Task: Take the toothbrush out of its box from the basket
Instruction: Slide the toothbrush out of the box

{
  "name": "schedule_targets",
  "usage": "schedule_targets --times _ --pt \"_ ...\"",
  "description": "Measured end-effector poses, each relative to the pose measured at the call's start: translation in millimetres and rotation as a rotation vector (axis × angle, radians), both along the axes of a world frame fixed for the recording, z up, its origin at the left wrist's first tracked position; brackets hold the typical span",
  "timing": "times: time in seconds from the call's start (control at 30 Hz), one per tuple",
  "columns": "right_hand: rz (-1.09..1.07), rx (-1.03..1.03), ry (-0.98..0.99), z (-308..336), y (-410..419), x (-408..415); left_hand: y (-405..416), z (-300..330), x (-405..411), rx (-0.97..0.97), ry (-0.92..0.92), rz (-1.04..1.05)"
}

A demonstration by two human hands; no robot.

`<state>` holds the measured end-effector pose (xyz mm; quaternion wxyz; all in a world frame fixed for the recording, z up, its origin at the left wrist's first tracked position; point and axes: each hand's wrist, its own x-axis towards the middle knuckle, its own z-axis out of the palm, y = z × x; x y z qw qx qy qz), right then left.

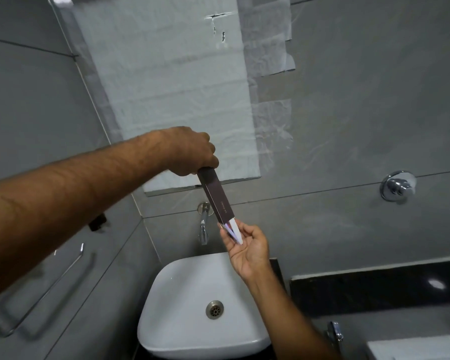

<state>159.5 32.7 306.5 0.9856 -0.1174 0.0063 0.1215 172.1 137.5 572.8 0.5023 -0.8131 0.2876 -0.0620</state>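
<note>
Both hands are raised over the sink, working on one long dark box [215, 194]. The left hand [190, 152] reaches in from the left with its forearm stretched across the view, and it is clenched around the upper end of the box, knuckles up, so that the box hangs down and to the right from the fist at a tilt. The right hand [247, 245] comes up from below, palm turned upward and fingers loosely curled, and its fingertips pinch the pale content that sticks out of the box's open lower end. That protruding piece [234, 231] is white with a bluish-purple tint; it is partly out of the box and partly resting against the right fingers, and whether it is the toothbrush itself or its inner wrapper cannot be told. A line of small pale print runs along the side of the box, too small to read.

Below the hands sits a white sink [192, 289] with a metal drain [214, 309] in its bowl. A chrome tap [204, 224] projects from the grey wall just behind the box. Above it hangs a mirror [166, 87] covered with crumpled paper. A chrome valve [398, 187] is fixed to the wall at the right, a towel rail [50, 287] at the left, and a dark worktop [374, 289] lies to the right of the sink.
</note>
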Motion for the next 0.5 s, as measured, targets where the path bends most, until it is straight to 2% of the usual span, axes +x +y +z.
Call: schedule_targets --times 0.23,0.5 --pt "0.012 -0.097 -0.105 -8 -6 0 0 1 3 -0.005 -0.001 0.006" --pt "0.034 -0.311 -0.177 -31 -29 -7 25 2 8 -0.136 0.012 0.05"
